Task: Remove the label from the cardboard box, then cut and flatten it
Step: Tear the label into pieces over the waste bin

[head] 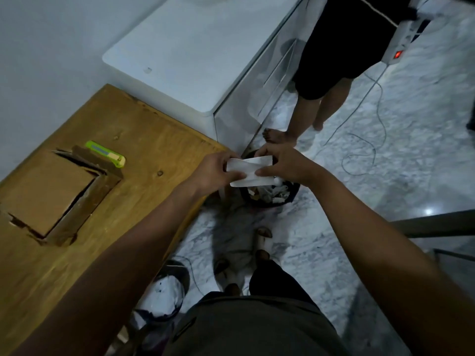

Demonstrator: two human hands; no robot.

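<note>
A white label [248, 170] is stretched between my two hands above a dark waste bin [293, 194] on the floor. My left hand [214, 170] pinches its left end and my right hand [285, 163] pinches its right end. The brown cardboard box [51, 194] lies on the wooden table [144, 150] at the left, with its flaps torn open. A green utility knife [106, 153] rests on the table just beyond the box.
A white cabinet [190, 55] stands behind the table. Another person's bare legs [308, 116] are just past the bin. A power strip [401, 39] and its cable [370, 140] trail over the marble floor. A second bin [164, 291] sits near my feet.
</note>
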